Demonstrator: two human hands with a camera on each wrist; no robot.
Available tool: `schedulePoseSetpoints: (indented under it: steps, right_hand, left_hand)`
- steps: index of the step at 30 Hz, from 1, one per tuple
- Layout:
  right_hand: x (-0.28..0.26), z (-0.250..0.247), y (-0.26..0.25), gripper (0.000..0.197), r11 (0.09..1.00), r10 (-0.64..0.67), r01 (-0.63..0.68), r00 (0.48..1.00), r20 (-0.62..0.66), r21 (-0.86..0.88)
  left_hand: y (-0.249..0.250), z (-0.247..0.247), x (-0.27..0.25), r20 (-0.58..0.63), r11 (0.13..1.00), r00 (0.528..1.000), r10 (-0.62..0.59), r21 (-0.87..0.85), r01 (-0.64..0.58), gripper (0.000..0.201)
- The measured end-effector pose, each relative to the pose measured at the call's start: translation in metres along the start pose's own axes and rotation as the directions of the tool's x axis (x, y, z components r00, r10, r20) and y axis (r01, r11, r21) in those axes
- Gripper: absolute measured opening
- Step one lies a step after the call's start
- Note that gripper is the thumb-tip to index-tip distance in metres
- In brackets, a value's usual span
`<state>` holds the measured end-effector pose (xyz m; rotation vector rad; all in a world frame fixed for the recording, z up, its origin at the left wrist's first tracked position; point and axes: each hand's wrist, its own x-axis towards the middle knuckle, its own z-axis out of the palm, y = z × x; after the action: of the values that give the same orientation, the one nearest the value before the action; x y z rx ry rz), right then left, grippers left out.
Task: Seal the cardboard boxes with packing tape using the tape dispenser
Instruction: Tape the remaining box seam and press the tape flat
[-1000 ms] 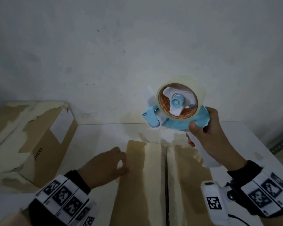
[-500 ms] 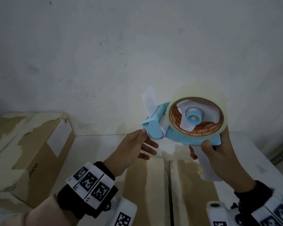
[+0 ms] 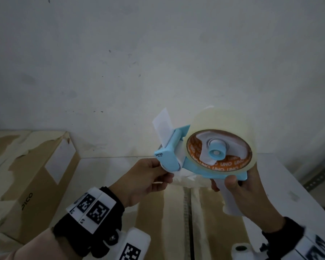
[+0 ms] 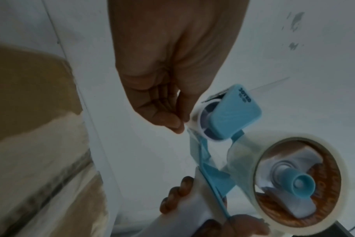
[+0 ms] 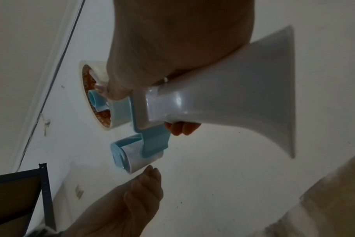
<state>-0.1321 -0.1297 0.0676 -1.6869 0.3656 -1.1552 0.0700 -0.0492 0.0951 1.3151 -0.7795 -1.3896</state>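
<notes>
A: Blue and white plastic, that's the dispenser, held up in the air above the box. Right hand is wrapped round its white handle, thumb up at the blue frame.

B: Tape?

A: Clear roll with an orange core sits on the hub, just above the right thumb. A loose strip runs from the roll to the roller at the front.

B: Left hand?

A: Left hand is at the front of the dispenser, fingertips pinched together right at the roller where the tape end sits. Looks like it's pinching the tape end, but the clear film is hard to make out, so can't tell for sure.

B: Box state?

A: Box lies under both hands, flaps closed, centre seam running toward the person between the two wrists. Old torn tape patches on it.

B: Anything else?

A: Second box out past the left hand, against the wall. White table shows beside the right hand.
</notes>
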Motion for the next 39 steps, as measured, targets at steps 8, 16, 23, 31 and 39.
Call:
schedulePoseSetpoints:
  steps: [8,16,23,31,39]
  right_hand:
    - [0.010,-0.018,-0.010,0.096,0.998,-0.035,0.041,0.989,0.143,-0.040]
    - [0.023,-0.025,-0.005,0.053,0.999,0.011,-0.001,0.976,0.217,-0.048]
    - [0.033,-0.021,0.002,0.053,0.994,0.005,0.027,0.952,0.305,-0.103]
    - [0.032,-0.053,0.007,0.058,0.958,0.130,-0.033,0.936,0.328,-0.284]
    - [0.031,-0.052,0.015,0.061,0.913,0.293,-0.131,0.870,0.397,-0.387]
  left_hand:
    - [0.007,0.004,0.000,0.003,0.998,0.999,-0.045,0.042,0.045,0.032]
    - [0.007,0.012,0.003,-0.077,0.994,0.997,-0.029,0.099,0.036,0.036]
    - [-0.003,0.006,0.007,-0.172,0.985,0.985,0.032,0.175,-0.002,0.039]
    - [-0.027,-0.047,0.014,-0.383,0.973,0.923,0.031,0.223,0.059,0.014]
    - [-0.036,-0.060,0.022,-0.403,0.955,0.914,0.040,0.285,0.084,0.019]
